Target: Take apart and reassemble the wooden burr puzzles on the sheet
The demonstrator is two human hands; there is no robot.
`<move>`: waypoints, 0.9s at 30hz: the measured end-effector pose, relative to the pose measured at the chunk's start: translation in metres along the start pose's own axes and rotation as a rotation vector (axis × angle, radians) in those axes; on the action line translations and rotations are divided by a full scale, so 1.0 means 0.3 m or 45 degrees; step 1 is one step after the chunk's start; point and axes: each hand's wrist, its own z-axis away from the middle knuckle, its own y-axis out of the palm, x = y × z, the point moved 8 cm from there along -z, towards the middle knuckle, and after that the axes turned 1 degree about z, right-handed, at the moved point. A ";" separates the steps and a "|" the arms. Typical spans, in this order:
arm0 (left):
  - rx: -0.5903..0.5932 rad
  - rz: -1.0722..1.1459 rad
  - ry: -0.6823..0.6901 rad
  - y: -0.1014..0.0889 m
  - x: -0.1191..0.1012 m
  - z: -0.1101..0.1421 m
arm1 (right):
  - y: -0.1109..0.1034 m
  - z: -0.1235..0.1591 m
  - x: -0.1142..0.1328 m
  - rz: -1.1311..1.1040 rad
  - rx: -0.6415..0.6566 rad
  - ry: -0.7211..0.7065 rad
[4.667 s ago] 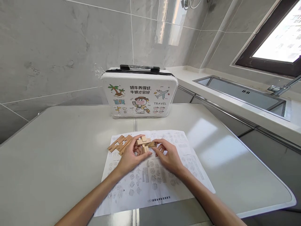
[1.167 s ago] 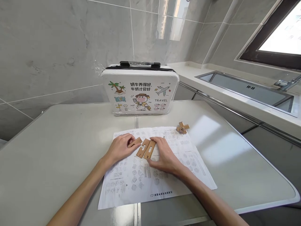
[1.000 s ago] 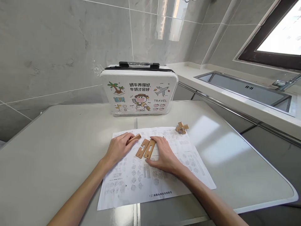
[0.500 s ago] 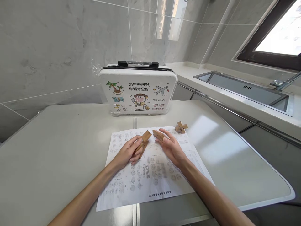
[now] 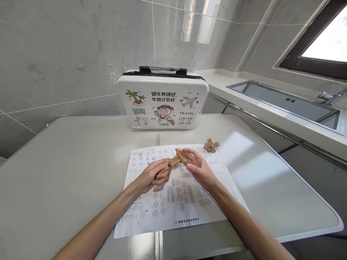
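Note:
My left hand (image 5: 154, 174) is closed around a few wooden puzzle pieces (image 5: 175, 160), one of which points up and to the right. Between the thumb and fingers of my right hand (image 5: 200, 168) is a slim wooden puzzle piece (image 5: 181, 155), held slanted. Its side meets the end of the piece in my left hand; whether they interlock I cannot tell. Both hands are above a printed diagram sheet (image 5: 179, 213). At the sheet's far right corner stands an assembled cross-shaped wooden puzzle (image 5: 211, 146).
A white cartoon-printed case (image 5: 165, 104) in clear plastic stands at the back of the grey folding table (image 5: 81, 162), whose seam runs down the middle. Along the right are a counter (image 5: 225, 77) with a sink (image 5: 284, 103) and a faucet (image 5: 332, 95). Behind is a tiled wall (image 5: 94, 47).
My hands have come together, bringing the right-hand piece against the end of the left-hand piece. The right-hand piece has turned steeper. The whole view has shifted slightly.

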 end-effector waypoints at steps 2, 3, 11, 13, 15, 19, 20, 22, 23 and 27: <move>-0.007 0.013 0.001 -0.006 -0.001 0.000 | 0.002 0.001 0.006 0.045 0.002 -0.006; -0.012 0.018 0.000 -0.007 -0.002 0.000 | 0.003 0.002 0.010 0.066 0.006 -0.011; 0.096 -0.055 -0.043 0.026 -0.011 0.012 | 0.021 0.011 0.049 0.191 0.135 -0.093; 0.105 -0.076 -0.061 0.026 -0.011 0.014 | 0.020 0.011 0.055 0.214 0.165 -0.117; 0.108 -0.086 -0.069 0.024 -0.011 0.015 | 0.018 0.011 0.059 0.245 0.187 -0.131; 0.110 -0.099 -0.075 0.021 -0.011 0.017 | 0.016 0.016 0.075 0.317 0.215 -0.165; 0.113 -0.106 -0.081 0.021 -0.009 0.017 | 0.018 0.018 0.078 0.349 0.230 -0.168; 0.123 -0.120 -0.091 0.020 -0.005 0.017 | 0.025 0.025 0.078 0.428 0.267 -0.166; 0.131 -0.126 -0.093 0.020 -0.004 0.017 | 0.028 0.029 0.076 0.463 0.288 -0.163; 0.154 -0.131 -0.095 0.019 -0.001 0.018 | 0.029 0.035 0.067 0.527 0.340 -0.163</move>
